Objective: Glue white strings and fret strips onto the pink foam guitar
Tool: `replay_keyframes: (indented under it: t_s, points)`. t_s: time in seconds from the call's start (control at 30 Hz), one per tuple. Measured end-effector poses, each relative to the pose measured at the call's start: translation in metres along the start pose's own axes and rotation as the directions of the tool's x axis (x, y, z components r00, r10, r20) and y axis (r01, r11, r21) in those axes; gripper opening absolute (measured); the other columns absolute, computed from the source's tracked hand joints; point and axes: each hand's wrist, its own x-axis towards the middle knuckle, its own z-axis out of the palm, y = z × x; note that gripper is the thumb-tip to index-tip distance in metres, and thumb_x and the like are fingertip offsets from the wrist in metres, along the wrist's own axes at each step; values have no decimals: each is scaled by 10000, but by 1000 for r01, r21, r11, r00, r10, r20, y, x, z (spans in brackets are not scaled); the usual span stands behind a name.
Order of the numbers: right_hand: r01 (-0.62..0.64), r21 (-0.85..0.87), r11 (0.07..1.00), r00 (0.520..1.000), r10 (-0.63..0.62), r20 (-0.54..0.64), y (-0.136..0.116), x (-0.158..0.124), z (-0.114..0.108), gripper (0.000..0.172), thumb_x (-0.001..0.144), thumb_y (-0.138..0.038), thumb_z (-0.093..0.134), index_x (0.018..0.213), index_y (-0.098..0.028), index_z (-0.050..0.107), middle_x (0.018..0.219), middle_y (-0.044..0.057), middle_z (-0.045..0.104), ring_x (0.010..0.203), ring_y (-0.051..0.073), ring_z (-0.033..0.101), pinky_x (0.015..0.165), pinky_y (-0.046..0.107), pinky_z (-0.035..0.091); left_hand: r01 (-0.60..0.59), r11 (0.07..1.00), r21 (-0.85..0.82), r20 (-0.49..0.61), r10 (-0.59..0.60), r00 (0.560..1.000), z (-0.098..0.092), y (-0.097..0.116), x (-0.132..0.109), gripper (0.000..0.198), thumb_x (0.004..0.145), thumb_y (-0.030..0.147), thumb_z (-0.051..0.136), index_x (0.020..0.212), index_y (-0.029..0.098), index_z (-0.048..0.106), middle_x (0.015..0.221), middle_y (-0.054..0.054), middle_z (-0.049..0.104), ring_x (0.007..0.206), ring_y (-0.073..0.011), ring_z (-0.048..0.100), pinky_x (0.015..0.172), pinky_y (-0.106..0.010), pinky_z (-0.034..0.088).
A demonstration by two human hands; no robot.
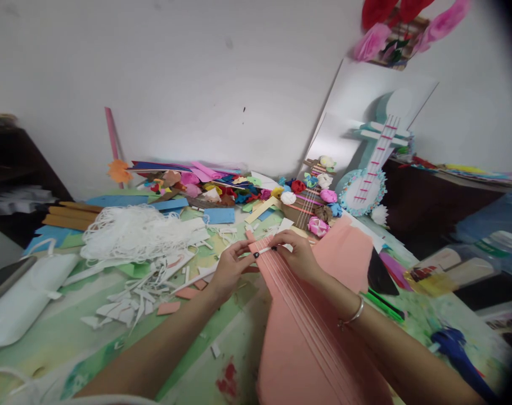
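Note:
A salmon-pink handmade string instrument (281, 349) lies in front of me with its narrow neck pointing away. White strings (298, 304) run along its length. Across the neck sits a thin white strip (265, 249). My left hand (230, 273) is closed around the neck's left edge, its thumb pressing beside the strip's left end. From the other side, my right hand (300, 256) pinches the strip's right end against the neck. A silver bracelet (357, 312) circles the right wrist. The fingertips partly cover both ends of the strip.
A tangle of white string (129, 233) and white paper scraps (123, 304) lie to the left. Colourful crumpled paper flowers (226, 194) line the wall. A blue-white model instrument (368, 174) stands at back right. A blue glue gun (461, 357) lies at right.

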Motion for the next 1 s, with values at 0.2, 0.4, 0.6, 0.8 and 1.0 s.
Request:
replay_keyframes:
  t_s: [0.2,0.4,0.6,0.8,1.0]
  points:
    - [2,3,1000,1000,-2,19,-1,-1,1,295,728,-3,482,793,-206,685,827,42,635,781,174,595,709,306,461,12,1000,23,-21,-11,1000,1,1,-1,402,666,285,760,994,122,595,967,-58,616,756,-141,612,604,-252,566]
    - [-1,10,1000,1000,1,8,-4,-2,2,259,761,-37,502,795,-212,690,815,41,626,771,171,591,682,298,456,-17,1000,15,-12,17,1000,2,0,-1,416,669,299,757,1008,133,581,964,-51,610,741,-135,609,586,-253,567]
    - [-27,62,998,1000,26,4,-8,-2,4,217,772,-75,541,782,-222,700,821,40,630,781,172,597,693,305,479,-4,999,41,-69,7,998,5,1,-3,456,624,329,786,971,125,574,926,-45,622,684,-128,608,545,-244,548]
    - [-110,171,979,993,115,-16,-8,-3,4,103,799,-181,581,818,-216,675,885,51,631,847,183,608,665,289,518,-1,1000,18,-91,3,996,5,2,-3,405,618,302,781,930,141,578,864,-7,594,648,-106,580,525,-230,532]
    - [-187,242,952,979,200,-32,-6,-4,2,61,781,-260,636,790,-210,670,863,43,622,860,186,597,714,302,523,-14,1000,-4,-85,13,996,5,4,-4,368,617,284,775,898,147,580,844,3,586,667,-109,570,534,-228,530]
